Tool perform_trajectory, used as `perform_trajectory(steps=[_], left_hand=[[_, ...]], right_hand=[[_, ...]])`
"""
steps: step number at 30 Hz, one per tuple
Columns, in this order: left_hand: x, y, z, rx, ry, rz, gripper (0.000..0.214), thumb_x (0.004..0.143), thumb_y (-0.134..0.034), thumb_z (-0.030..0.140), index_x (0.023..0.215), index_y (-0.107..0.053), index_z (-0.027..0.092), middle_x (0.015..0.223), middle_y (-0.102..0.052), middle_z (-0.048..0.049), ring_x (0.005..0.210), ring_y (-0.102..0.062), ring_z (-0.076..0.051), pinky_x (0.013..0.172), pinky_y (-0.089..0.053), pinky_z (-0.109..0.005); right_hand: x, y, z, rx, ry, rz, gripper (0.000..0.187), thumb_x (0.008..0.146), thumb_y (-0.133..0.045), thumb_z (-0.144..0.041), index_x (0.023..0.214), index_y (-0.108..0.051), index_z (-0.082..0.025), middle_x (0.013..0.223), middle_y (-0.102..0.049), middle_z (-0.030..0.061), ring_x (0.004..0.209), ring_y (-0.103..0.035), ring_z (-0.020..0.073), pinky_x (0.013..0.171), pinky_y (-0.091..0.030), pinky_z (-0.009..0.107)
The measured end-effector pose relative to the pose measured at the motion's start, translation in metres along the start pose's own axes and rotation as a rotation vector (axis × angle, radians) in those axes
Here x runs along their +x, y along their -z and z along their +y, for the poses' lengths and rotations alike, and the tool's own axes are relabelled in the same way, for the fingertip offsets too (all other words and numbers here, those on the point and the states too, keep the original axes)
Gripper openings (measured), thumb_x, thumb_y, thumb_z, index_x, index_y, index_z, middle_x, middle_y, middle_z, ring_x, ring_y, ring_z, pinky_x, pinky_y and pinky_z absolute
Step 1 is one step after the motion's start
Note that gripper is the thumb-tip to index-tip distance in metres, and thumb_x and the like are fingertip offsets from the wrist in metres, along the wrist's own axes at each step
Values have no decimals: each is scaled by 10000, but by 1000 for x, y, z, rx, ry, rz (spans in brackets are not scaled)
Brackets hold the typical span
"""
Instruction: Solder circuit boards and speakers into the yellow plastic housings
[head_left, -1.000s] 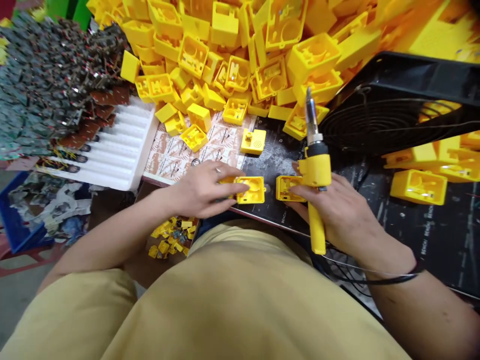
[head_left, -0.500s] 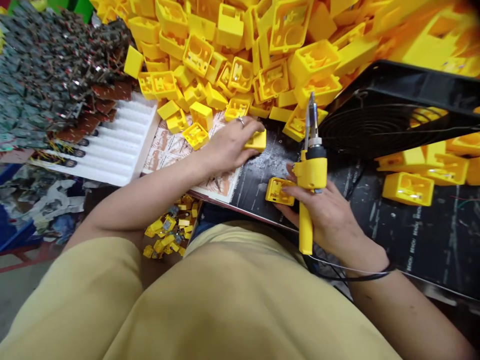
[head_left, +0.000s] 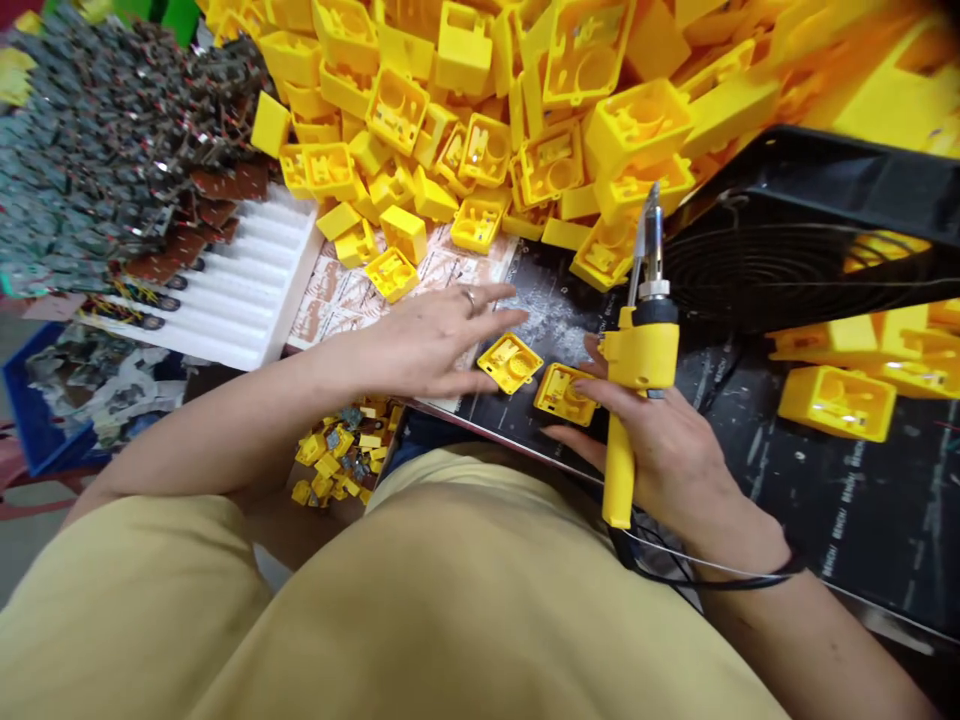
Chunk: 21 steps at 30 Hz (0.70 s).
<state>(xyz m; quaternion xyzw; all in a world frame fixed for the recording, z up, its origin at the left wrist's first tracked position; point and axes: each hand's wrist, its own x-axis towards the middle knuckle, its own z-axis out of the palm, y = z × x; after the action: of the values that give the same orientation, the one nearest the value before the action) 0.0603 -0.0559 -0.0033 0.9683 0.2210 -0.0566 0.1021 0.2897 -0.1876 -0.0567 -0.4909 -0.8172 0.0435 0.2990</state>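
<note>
My left hand (head_left: 442, 340) has its fingers spread beside a small yellow plastic housing (head_left: 511, 363), which lies open side up on the black bench mat; a fingertip is at its left edge. In my right hand (head_left: 667, 440) is a yellow soldering gun (head_left: 641, 350), its metal tip pointing up and away from me. The thumb and fingers of that hand also reach around a second yellow housing (head_left: 566, 394), open side up just right of the first. Whether they press on it, I cannot tell.
Yellow housings (head_left: 480, 150) are heaped at the back. A black fan (head_left: 810, 240) stands at right. On the left, a white foam tray (head_left: 247, 270) lies beside a large pile of circuit boards (head_left: 112, 150). A blue bin (head_left: 37, 410) and more yellow parts (head_left: 345, 455) are below bench level.
My left hand has let go of the yellow housing it held, now lying open side up near the other one, and has drawn back left. The right hand still holds the soldering gun.
</note>
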Motion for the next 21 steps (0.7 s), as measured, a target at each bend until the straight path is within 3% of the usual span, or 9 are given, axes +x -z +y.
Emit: perform_trajectory(steps=[2, 5, 8, 11, 13, 16, 19, 21], left_hand=[[-7, -14, -1, -132, -179, 92, 595, 903, -546, 423, 1418, -405, 159, 1456, -466, -158, 1252, -525, -253, 986, -450, -363], [-11, -34, 9, -196, -121, 259, 529, 942, -481, 364, 1416, -408, 142, 1286, -620, -122, 1141, -595, -205, 962, -448, -345], [-20, -34, 7, -113, 6, 358, 650, 902, -480, 544, 1418, -411, 156, 1309, -591, -144, 1183, -558, -249, 975, -436, -393], [-37, -24, -24, 100, 325, 447, 619, 876, -472, 613, 1339, -494, 202, 1338, -558, -144, 1215, -510, -301, 999, -411, -470], [-50, -20, -47, 232, 437, 413, 528, 893, -485, 535, 1301, -524, 201, 1307, -577, -146, 1160, -539, -304, 964, -433, -483], [-63, -26, -57, 288, 382, 260, 413, 940, -435, 361, 1283, -551, 163, 1307, -572, -179, 1018, -620, -262, 827, -507, -408], [-61, -40, -29, 265, 280, 233, 349, 948, -438, 290, 1243, -596, 190, 1191, -632, -164, 864, -654, -215, 675, -511, -315], [-55, -47, -5, 234, 158, 264, 343, 950, -423, 242, 1242, -601, 215, 1159, -648, -142, 840, -658, -196, 676, -507, -301]], right_hand=[[1, 0, -1, -9, 11, 8, 535, 801, -725, -234, 1269, -465, -212, 1129, -651, 77, 1129, -607, 234, 936, -531, 368], [1, -2, -3, -47, 22, 40, 546, 790, -723, -177, 1275, -473, -208, 1103, -660, 79, 1110, -618, 242, 890, -542, 352], [2, -6, -5, -55, 7, 45, 536, 792, -733, -237, 1265, -482, -220, 1062, -664, 72, 1088, -625, 252, 917, -530, 386], [5, -14, -9, -36, -41, 33, 500, 791, -737, -349, 1215, -500, -235, 1116, -637, 91, 1090, -618, 275, 936, -524, 439], [10, -21, -13, -6, -44, 26, 508, 791, -735, -353, 1220, -488, -241, 1167, -617, 97, 1143, -591, 293, 955, -517, 461], [18, -31, -18, -6, 20, 28, 524, 821, -696, -260, 1286, -455, -253, 1160, -634, 84, 1149, -596, 289, 943, -532, 439], [23, -34, -17, -24, 65, 23, 616, 825, -664, -183, 1374, -399, -273, 1256, -608, 109, 1106, -626, 296, 851, -584, 407], [24, -31, -14, -28, 87, 20, 703, 817, -665, -179, 1428, -341, -300, 1332, -563, 115, 1078, -639, 310, 790, -611, 412]])
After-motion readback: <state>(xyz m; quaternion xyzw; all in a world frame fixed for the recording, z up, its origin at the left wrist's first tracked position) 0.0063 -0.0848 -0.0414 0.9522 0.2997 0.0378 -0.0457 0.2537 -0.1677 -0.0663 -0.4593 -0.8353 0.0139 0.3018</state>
